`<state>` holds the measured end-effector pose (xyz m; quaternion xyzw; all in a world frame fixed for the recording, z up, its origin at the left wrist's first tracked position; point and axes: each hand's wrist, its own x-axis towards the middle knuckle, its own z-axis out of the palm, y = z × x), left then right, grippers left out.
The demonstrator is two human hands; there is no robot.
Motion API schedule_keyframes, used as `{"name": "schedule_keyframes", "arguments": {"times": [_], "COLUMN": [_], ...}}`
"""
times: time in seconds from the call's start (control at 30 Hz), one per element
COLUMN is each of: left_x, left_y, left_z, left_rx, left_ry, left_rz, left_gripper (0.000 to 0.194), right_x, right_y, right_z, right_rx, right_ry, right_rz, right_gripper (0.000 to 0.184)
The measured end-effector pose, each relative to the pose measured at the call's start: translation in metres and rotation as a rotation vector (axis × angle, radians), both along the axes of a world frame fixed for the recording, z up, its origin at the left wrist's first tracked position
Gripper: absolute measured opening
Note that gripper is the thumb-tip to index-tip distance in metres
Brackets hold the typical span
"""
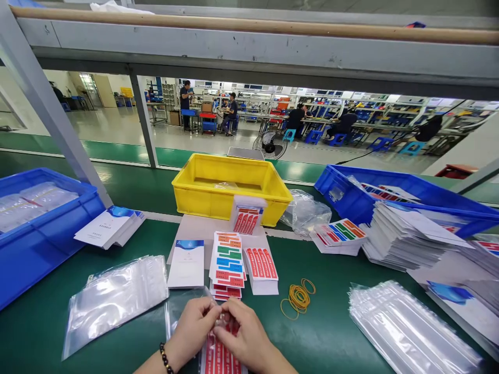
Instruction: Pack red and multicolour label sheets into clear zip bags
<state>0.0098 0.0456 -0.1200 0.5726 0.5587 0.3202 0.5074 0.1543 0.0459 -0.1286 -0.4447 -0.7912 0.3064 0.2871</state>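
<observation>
My left hand [195, 323], with a dark bead bracelet on the wrist, and my right hand [249, 335] meet at the table's near edge. Both are closed, fingertips pinching the top of a clear plastic bag [203, 358]. Inside it lie red label sheets [223, 359], partly covered by my hands. Just beyond are a stack of multicoloured label sheets [229, 259], a stack of red label sheets [262, 267] and a white booklet with a blue top [186, 265]. Another flat clear bag [173, 309] lies beside my left hand.
A yellow bin [230, 200] stands at the back, between a blue bin [42, 239] and another blue bin [343, 200]. Clear bags are stacked left [117, 301] and right [409, 327]. Rubber bands [299, 297] lie right of my hands, near a tall paper stack [401, 239].
</observation>
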Motion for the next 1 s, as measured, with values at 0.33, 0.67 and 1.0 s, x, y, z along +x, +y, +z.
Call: {"name": "schedule_keyframes", "arguments": {"times": [0.33,0.67,1.0], "left_x": [0.0,-0.005,-0.025], "left_y": [-0.003,0.005,-0.001], "left_z": [-0.004,-0.004,0.022], "left_rx": [0.104,0.006,0.607], "left_ry": [0.182,0.087,0.172], "left_rz": [-0.143,-0.01,-0.253], "left_gripper": [0.034,0.032,0.019], "right_x": [0.002,0.006,0.02], "right_y": [0.003,-0.001,0.006], "right_z": [-0.009,0.005,0.013], "right_rx": [0.086,0.413,0.085], "right_ry": [-0.075,-0.053,0.04], "right_rz": [-0.015,-0.016,0.201], "right_gripper": [0.026,0.017,0.023]}}
